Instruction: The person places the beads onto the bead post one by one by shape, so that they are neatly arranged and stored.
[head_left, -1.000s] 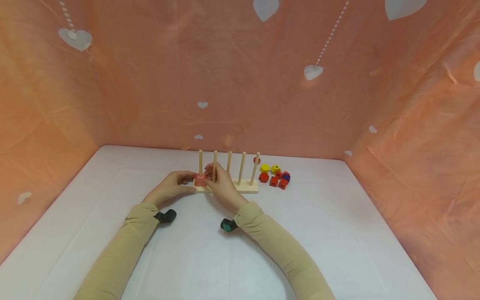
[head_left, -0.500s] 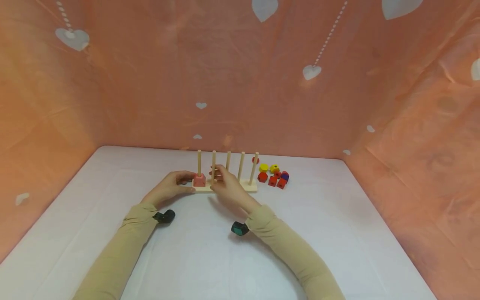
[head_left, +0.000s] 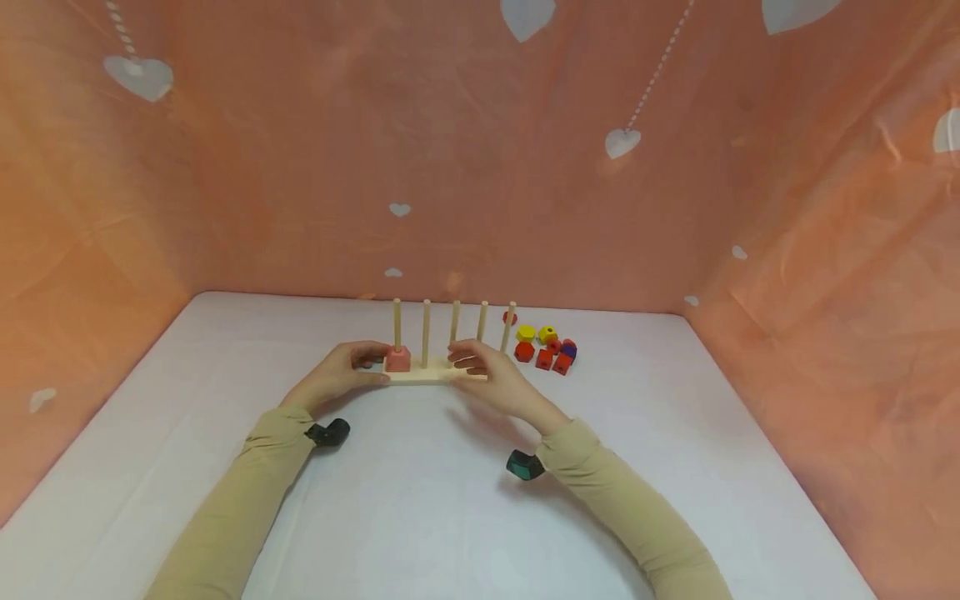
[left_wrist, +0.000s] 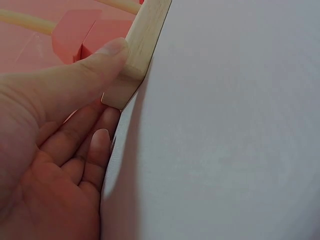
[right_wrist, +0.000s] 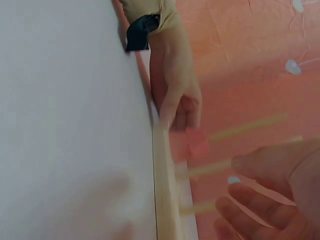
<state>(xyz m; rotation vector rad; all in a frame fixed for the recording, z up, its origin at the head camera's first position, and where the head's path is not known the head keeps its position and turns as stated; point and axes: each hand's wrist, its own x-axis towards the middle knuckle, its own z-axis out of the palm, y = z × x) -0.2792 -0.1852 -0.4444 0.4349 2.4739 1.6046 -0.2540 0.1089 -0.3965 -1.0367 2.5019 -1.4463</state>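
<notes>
A wooden peg board (head_left: pixel 420 378) with several upright pegs stands on the table. Two stacked pinkish-red blocks (left_wrist: pixel 105 35) sit around its leftmost peg, low against the base. My left hand (head_left: pixel 337 377) grips the board's left end; in the left wrist view its thumb (left_wrist: pixel 107 55) lies on the front edge and the fingers are behind the end. My right hand (head_left: pixel 501 382) hovers in front of the right-hand pegs, fingers loosely bent and holding nothing. It hides the lower part of those pegs and the board's right end.
Right of the board lie loose beads: a red hexagonal one (head_left: pixel 524 352), red cubes (head_left: pixel 544 359), yellow ones (head_left: pixel 527 333) and a blue-purple one (head_left: pixel 570 353). A red round piece (head_left: pixel 510 318) lies behind the rightmost peg. A peach curtain with hearts surrounds the white table (head_left: pixel 405 508).
My right hand has moved away from the pinkish-red block on the leftmost peg, rightward along the board. The left hand stays at the board's left end.
</notes>
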